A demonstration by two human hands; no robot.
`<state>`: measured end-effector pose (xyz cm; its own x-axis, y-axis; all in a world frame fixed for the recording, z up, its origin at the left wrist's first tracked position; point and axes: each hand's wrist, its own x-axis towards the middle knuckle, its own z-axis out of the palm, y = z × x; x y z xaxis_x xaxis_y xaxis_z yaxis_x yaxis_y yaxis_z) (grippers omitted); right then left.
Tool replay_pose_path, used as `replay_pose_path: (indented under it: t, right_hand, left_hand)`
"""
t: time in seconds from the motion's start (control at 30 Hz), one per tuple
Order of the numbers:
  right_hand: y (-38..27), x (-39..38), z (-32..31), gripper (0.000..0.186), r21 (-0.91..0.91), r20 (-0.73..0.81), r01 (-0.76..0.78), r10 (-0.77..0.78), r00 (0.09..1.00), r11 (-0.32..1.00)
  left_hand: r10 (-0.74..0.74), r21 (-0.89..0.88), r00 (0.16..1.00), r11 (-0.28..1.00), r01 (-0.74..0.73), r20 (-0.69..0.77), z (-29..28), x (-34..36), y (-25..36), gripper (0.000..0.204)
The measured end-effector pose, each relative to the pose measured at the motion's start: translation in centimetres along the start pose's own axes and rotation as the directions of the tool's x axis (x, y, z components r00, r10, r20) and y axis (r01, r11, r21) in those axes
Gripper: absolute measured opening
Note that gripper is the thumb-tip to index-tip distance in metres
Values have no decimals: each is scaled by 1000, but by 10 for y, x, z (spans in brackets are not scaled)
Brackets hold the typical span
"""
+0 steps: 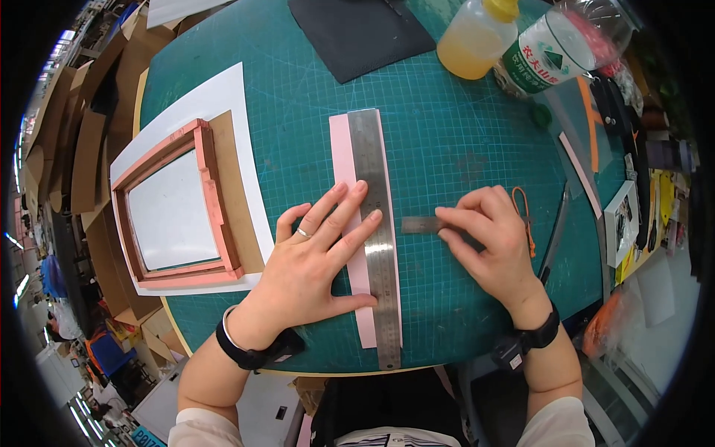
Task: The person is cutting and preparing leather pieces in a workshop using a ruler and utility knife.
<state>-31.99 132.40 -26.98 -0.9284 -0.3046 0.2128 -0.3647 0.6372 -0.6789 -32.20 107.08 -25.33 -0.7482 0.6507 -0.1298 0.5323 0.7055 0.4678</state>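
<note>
A long steel ruler lies lengthwise over a narrow pink strip, with pink showing along both of the ruler's sides. My left hand rests flat across them, fingers spread; fingertips and thumb press on the ruler. To the right, my right hand pinches the end of a short steel ruler between thumb and fingers. The short ruler's free end points at the strip's right edge, a small gap away from it. An orange cord loop lies beside my right hand, partly hidden by it.
The green cutting mat carries all this. At left, a reddish frame sits on brown board and white sheet. Black material, a yellow-liquid bottle and a labelled plastic bottle stand far off. A slim knife lies right.
</note>
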Motion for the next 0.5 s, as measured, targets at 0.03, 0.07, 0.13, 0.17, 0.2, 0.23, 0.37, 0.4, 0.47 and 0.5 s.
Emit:
replay_pose_path:
  t: [0.03,0.07,0.13,0.17,0.2,0.23,0.37,0.4,0.47,0.5]
  right_hand:
    - [0,-4,2,23,-43,-13,19,-20,1000,999]
    - [-1,-5,2,23,-44,-14,16,-16,1000,999]
    - [-1,-5,5,24,-42,-36,31,-33,999,999]
    - [-2,-5,5,24,-41,-37,29,-30,999,999]
    - [-2,-4,6,24,-25,-32,34,-34,999,999]
    - [-3,-4,6,24,-9,-27,38,-39,999,999]
    - [-2,-6,8,25,-29,-5,53,-53,999,998]
    - [-1,-7,8,25,-41,-5,51,-51,999,998]
    - [-1,-7,8,25,-52,-4,48,-49,999,997]
    - [-1,-6,8,25,-58,-1,57,-57,998,997]
  left_hand:
    - [0,1,1000,1000,0,-1,1,0,0,93]
    - [5,3,1000,1000,-5,-3,1,0,0,93]
    - [10,9,1000,1000,-10,8,1,1,0,93]
    - [13,16,1000,1000,-13,15,1,1,0,94]
    - [14,15,1000,1000,-15,17,1,1,1,94]
    - [12,24,1000,1000,-13,17,0,1,1,94]
    - [9,32,1000,999,-10,22,1,0,0,95]
    - [9,32,1000,999,-10,23,1,0,0,95]
    - [9,22,1000,1000,-10,21,2,0,0,96]
    - [9,22,1000,1000,-9,21,1,0,0,96]
